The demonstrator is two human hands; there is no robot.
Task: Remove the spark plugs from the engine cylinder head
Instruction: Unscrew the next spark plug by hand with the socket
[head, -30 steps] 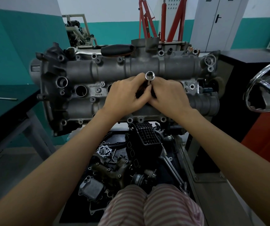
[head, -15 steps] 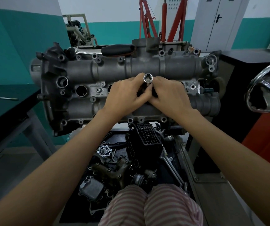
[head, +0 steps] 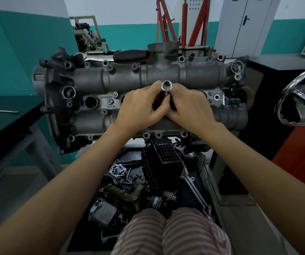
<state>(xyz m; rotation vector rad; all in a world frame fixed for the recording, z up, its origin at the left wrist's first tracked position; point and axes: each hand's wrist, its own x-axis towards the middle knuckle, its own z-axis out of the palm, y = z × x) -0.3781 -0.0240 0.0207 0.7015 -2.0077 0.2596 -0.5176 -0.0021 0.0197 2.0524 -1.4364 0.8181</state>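
Note:
A grey cast cylinder head (head: pixel 96 80) lies across the stand in front of me, with round plug wells (head: pixel 91 102) along its middle. Both hands meet over the central wells. My left hand (head: pixel 140 107) and my right hand (head: pixel 188 105) pinch the shaft of a chrome spark plug socket (head: pixel 166 86), whose open hex end points up toward me. The lower part of the socket and the well under it are hidden by my fingers. No spark plug is visible.
A black-handled tool (head: pixel 131 55) lies on the head's far edge. Below the stand, a tray holds several loose engine parts (head: pixel 129 190) and a wrench (head: pixel 194 190). A dark bench (head: pixel 4 122) is at left, a chrome wheel (head: pixel 298 100) at right.
The socket has shifted slightly left and lower between my fingers. Both hands have stayed over the middle of the head.

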